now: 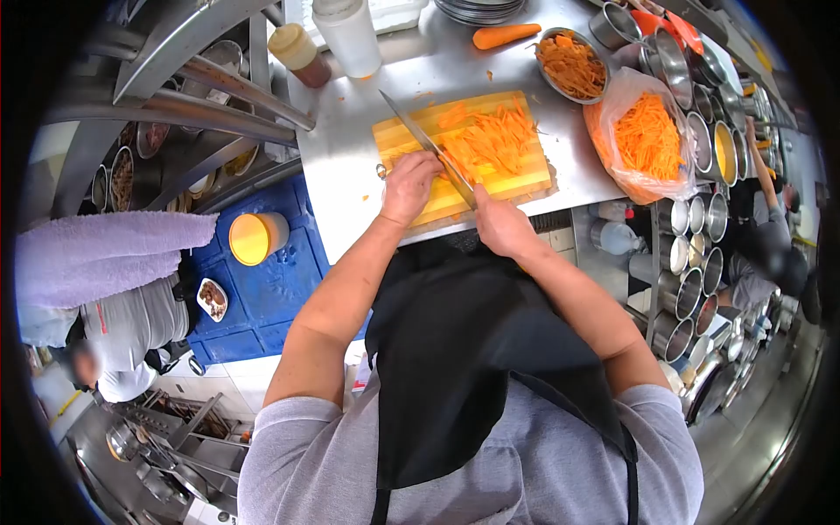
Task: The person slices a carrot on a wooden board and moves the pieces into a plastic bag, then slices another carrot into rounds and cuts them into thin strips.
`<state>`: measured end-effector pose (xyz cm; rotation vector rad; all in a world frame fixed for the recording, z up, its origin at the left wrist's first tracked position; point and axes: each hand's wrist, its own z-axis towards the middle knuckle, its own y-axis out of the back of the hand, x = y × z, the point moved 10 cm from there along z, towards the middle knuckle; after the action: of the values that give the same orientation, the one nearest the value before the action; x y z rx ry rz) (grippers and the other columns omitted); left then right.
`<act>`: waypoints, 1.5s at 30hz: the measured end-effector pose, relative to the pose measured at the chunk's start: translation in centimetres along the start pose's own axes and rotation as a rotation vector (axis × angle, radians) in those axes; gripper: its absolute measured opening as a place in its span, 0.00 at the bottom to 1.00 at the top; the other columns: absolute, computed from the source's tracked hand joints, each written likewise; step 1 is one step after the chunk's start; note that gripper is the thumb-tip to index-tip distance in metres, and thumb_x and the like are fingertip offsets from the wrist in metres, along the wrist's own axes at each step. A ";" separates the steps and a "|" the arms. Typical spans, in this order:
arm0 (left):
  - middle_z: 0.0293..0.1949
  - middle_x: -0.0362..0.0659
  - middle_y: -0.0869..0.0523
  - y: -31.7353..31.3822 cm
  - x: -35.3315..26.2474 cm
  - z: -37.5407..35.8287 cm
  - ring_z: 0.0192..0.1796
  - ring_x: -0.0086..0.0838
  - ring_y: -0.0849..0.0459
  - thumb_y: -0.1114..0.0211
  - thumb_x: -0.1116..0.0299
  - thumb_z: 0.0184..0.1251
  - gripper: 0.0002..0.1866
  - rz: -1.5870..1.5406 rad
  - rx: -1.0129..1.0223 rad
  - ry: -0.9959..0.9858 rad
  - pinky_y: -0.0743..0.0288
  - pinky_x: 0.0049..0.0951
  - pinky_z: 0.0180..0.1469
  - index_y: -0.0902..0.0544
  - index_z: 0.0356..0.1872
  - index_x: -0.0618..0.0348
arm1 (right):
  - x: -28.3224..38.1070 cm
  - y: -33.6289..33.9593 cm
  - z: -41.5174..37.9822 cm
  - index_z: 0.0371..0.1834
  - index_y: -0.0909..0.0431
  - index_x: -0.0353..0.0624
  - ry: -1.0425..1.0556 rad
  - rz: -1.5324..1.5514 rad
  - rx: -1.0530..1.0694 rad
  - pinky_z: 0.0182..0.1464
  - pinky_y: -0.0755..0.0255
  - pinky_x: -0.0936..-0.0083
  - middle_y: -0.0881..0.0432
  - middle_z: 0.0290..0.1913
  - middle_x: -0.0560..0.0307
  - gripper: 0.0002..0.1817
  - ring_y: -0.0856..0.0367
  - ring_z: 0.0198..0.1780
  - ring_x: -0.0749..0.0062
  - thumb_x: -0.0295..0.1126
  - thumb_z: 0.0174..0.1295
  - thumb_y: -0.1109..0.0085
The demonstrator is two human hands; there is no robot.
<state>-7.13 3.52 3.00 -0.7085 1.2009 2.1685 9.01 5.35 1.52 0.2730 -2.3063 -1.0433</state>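
A yellow wooden cutting board (416, 140) lies on the steel counter. Sliced carrot (494, 140) is spread over its middle and right part. My right hand (503, 227) is wrapped round the handle of a long knife (418, 133), whose blade points up and left across the board. Close to the left side of the blade is my left hand (411, 185), its fingers bent together over the board; what they press on is hidden. A clear bag of shredded carrot (647, 136) and a metal bowl of carrot peelings (571, 66) stand to the right. One whole carrot (506, 36) lies behind the board.
A sauce bottle (299, 54) and a white bottle (346, 37) stand at the back left. Left is a blue surface (276, 302) with a yellow-topped tub (254, 238). Metal pots (691, 293) line the right. One person (140, 328) is at left, another (757, 227) at right.
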 end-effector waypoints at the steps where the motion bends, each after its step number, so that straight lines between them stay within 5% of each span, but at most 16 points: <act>1: 0.44 0.44 0.12 0.1 0.1 -0.1 0.47 0.40 0.13 0.29 0.83 0.55 0.09 0.008 -0.010 0.015 0.18 0.36 0.50 0.13 0.36 0.59 | 0.1 0.1 0.0 0.54 0.34 0.35 0.002 0.001 -0.006 0.49 0.24 0.40 0.15 0.36 0.27 0.15 0.15 0.45 0.30 0.23 0.65 0.52; 5: 0.45 0.44 0.13 0.4 -0.3 0.0 0.47 0.40 0.13 0.28 0.82 0.56 0.08 -0.001 -0.038 0.035 0.18 0.36 0.50 0.13 0.36 0.60 | 0.2 0.2 -0.2 0.53 0.34 0.35 -0.006 0.005 -0.013 0.49 0.24 0.40 0.15 0.37 0.27 0.13 0.15 0.45 0.30 0.22 0.65 0.52; 7: 0.46 0.44 0.14 0.2 1.9 -0.6 0.46 0.40 0.13 0.27 0.81 0.55 0.08 -0.113 -0.060 0.255 0.18 0.35 0.50 0.13 0.36 0.59 | 0.2 0.2 -0.3 0.52 0.34 0.35 -0.011 0.011 -0.014 0.49 0.24 0.40 0.15 0.37 0.28 0.13 0.15 0.45 0.30 0.22 0.65 0.52; 10: 0.45 0.43 0.13 0.7 0.5 -0.3 0.46 0.39 0.13 0.27 0.81 0.56 0.08 0.000 -0.052 0.075 0.18 0.35 0.49 0.13 0.36 0.59 | 0.4 0.2 -0.4 0.52 0.34 0.35 -0.010 -0.001 -0.023 0.48 0.24 0.40 0.15 0.36 0.28 0.13 0.15 0.45 0.30 0.22 0.65 0.52; 15: 0.43 0.43 0.13 0.4 0.6 -0.3 0.46 0.39 0.13 0.28 0.82 0.56 0.08 -0.018 -0.023 0.066 0.17 0.35 0.49 0.13 0.35 0.59 | 0.3 -0.1 -0.2 0.53 0.36 0.36 0.040 -0.015 -0.065 0.45 0.27 0.38 0.17 0.33 0.29 0.13 0.17 0.41 0.29 0.30 0.71 0.51; 22: 0.43 0.42 0.12 0.4 0.7 -0.3 0.47 0.39 0.13 0.29 0.80 0.56 0.07 -0.026 -0.026 0.073 0.17 0.35 0.50 0.12 0.35 0.59 | 1.1 1.7 -1.0 0.54 0.36 0.38 0.001 -0.072 -0.001 0.44 0.27 0.38 0.16 0.34 0.29 0.12 0.17 0.41 0.29 0.30 0.71 0.52; 24: 0.43 0.43 0.12 0.5 0.7 -0.4 0.46 0.39 0.12 0.29 0.82 0.55 0.08 -0.036 -0.029 0.068 0.17 0.35 0.49 0.12 0.35 0.59 | 1.5 2.4 -1.7 0.56 0.34 0.34 -0.017 -0.082 -0.009 0.46 0.24 0.41 0.15 0.34 0.30 0.16 0.14 0.42 0.32 0.22 0.65 0.52; 45: 0.46 0.46 0.13 0.8 1.6 -0.2 0.48 0.41 0.13 0.30 0.82 0.58 0.08 -0.069 -0.021 0.144 0.18 0.35 0.49 0.14 0.37 0.61 | 0.9 0.3 0.0 0.54 0.34 0.35 -0.003 -0.044 -0.017 0.46 0.23 0.42 0.14 0.36 0.31 0.15 0.14 0.42 0.33 0.22 0.64 0.50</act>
<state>-8.73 3.30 2.26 -0.9150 1.2085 2.1054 8.34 5.15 2.11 0.3164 -2.3030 -1.0846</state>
